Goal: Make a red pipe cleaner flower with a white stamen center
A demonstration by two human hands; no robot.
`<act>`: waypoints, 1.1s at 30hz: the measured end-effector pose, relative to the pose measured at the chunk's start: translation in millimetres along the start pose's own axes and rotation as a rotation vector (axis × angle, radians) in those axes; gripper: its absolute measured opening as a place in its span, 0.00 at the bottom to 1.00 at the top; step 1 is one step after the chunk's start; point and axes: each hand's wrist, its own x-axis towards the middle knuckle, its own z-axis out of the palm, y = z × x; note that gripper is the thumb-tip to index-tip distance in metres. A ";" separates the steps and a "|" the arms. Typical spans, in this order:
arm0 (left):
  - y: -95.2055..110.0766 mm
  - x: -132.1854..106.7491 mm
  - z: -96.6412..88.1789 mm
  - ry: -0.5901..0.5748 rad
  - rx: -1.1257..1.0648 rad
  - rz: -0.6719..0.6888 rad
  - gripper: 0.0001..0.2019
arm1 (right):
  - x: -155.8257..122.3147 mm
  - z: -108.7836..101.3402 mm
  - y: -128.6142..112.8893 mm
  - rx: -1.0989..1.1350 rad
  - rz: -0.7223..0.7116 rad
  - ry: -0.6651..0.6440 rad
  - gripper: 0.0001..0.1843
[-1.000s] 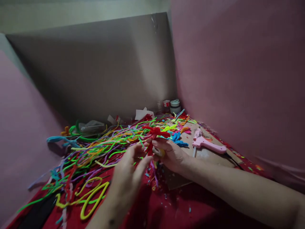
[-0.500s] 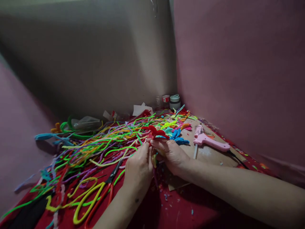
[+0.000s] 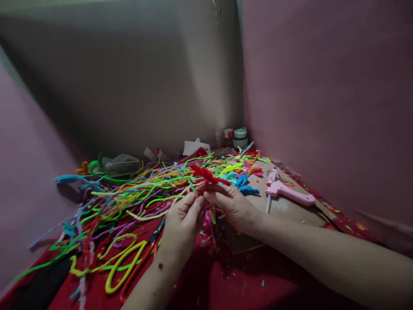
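Note:
A red pipe cleaner shape [image 3: 206,173] with looped, petal-like parts rises above my fingertips in the middle of the view. My left hand [image 3: 184,224] pinches its lower end between thumb and fingers. Close beside it, my right hand [image 3: 234,209] grips the same red shape, thumb in front and fingers behind. The fingertips of both hands nearly touch, and the bottom of the shape is hidden between them. Scissors with yellow and red handles [image 3: 127,267] lie left of my left forearm. A pink glue gun [image 3: 288,192] rests right of my right hand.
Many loose coloured pipe cleaners [image 3: 135,193] spread over the red cloth [image 3: 238,284] on the left. Under the glue gun is a brown board [image 3: 309,217]. Blue bent pieces [image 3: 247,185] lie near it. A lidded jar [image 3: 240,137] stands at the back corner between the walls.
The red shape has tilted and turned, now showing more edge-on. My left hand has rolled so its thumb shows more. The whole view has shifted slightly.

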 end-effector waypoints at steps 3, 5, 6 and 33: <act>3.2 -0.9 0.0 -0.109 -0.183 -0.156 0.11 | 2.1 -1.2 3.2 0.025 0.002 -0.036 0.10; 4.0 -1.4 -1.8 -0.154 -0.265 -0.191 0.10 | 2.3 -1.4 4.7 0.049 0.035 -0.047 0.11; 4.1 -1.5 -3.1 -0.181 -0.300 -0.203 0.10 | 2.0 -1.1 5.1 0.059 0.051 -0.055 0.12; -7.9 -2.9 -4.6 -0.095 0.073 0.101 0.09 | -7.5 12.5 -4.6 -0.050 -0.064 0.102 0.10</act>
